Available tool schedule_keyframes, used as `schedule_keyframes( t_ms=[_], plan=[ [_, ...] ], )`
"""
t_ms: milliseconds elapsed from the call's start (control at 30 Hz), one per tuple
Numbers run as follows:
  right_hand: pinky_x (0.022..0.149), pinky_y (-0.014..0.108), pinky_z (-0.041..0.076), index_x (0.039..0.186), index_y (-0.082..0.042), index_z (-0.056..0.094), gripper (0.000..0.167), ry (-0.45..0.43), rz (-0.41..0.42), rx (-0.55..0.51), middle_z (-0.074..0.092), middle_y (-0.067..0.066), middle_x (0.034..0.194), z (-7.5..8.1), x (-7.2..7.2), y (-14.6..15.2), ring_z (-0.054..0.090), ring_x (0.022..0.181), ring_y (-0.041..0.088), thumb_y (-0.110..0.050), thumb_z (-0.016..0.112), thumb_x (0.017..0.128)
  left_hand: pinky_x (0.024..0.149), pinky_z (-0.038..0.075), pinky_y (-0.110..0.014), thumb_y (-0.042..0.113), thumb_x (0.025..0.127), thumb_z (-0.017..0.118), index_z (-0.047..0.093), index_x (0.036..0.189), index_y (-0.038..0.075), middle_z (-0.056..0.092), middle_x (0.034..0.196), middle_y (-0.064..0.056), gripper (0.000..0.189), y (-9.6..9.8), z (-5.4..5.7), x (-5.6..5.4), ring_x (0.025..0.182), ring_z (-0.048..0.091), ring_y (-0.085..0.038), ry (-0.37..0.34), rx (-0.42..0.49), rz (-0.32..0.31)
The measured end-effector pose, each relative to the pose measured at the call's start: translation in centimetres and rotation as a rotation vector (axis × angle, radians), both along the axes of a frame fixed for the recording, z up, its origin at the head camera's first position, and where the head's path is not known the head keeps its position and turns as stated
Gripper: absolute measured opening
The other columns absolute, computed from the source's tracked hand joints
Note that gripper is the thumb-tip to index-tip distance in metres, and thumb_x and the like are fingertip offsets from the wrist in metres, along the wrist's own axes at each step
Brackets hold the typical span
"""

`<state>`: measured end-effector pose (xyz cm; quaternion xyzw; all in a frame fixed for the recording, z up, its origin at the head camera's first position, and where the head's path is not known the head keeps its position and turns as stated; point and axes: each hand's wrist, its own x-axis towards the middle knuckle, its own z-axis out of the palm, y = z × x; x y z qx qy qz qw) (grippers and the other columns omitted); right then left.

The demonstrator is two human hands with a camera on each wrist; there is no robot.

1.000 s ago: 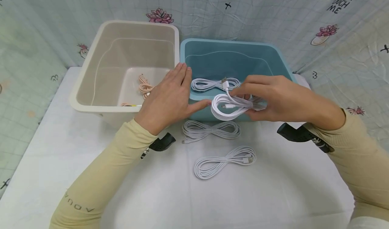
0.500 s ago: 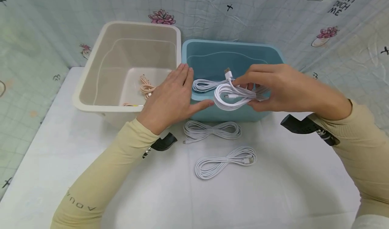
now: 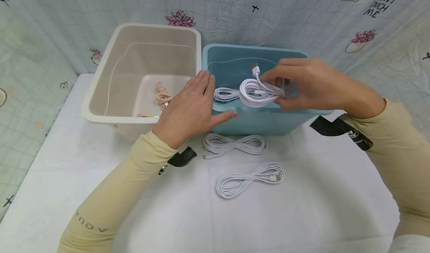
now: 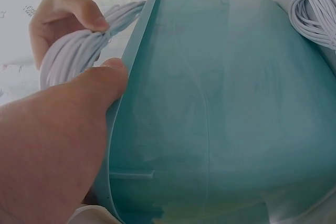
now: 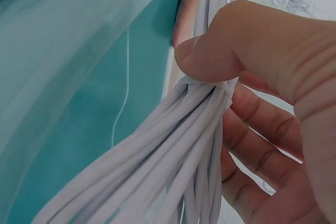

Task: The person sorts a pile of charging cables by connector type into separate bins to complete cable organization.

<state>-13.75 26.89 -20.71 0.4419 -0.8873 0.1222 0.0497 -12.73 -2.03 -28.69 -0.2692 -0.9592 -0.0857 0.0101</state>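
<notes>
My right hand [image 3: 309, 83] pinches a coiled white USB cable [image 3: 256, 92] at its tied middle, over the front rim of the blue bin [image 3: 268, 120]. In the right wrist view the thumb presses the cable loops [image 5: 173, 145] just above the tie. The cable's USB plug [image 3: 256, 70] points up. Flat and with straight fingers, my left hand [image 3: 189, 109] rests on the rims where the two bins meet, its thumb along the blue bin's front. Inside the blue bin lies another white cable bundle [image 3: 225, 94], partly hidden behind the held one.
Left of the blue bin stands a beige bin [image 3: 100, 119] with peach-coloured cables [image 3: 163, 95] in it. On the white table [image 3: 161, 215] in front lie a coiled white cable [image 3: 235, 144] and, nearer, a second coiled cable [image 3: 250, 180]. A patterned curtain [image 3: 228, 14] hangs behind.
My right hand has raised the white cable and carried it away from me, from in front of the blue bin to over its rim. The left hand stays in place on the rims.
</notes>
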Motion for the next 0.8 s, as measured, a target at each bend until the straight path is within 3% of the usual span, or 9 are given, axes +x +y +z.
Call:
schedule_keyframes(
  t_ms=[333,800],
  plan=[
    [0.074,0.015,0.052,0.126,-0.016,0.073,0.060,-0.012,-0.079,0.034,0.069,-0.003,0.098,-0.4,-1.4,-0.4,0.059,0.086,0.012,-0.001,0.090,0.070,0.135,0.019,-0.042,0.079,0.095,0.045,0.031,0.160,-0.004,0.026,0.171,-0.021,0.107,-0.1,-0.1,0.0,0.163,0.020,-0.033,0.009,-0.002,0.001],
    [0.075,0.024,0.052,0.126,-0.011,0.073,0.057,-0.030,-0.123,0.062,0.071,0.005,0.099,-0.6,-3.9,-0.7,0.061,0.087,0.018,0.000,0.089,0.073,0.135,0.021,-0.043,0.080,0.094,0.045,0.031,0.160,-0.003,0.027,0.170,-0.020,0.107,0.0,-0.1,-0.1,0.163,0.021,-0.033,0.003,-0.005,0.014]
  ],
)
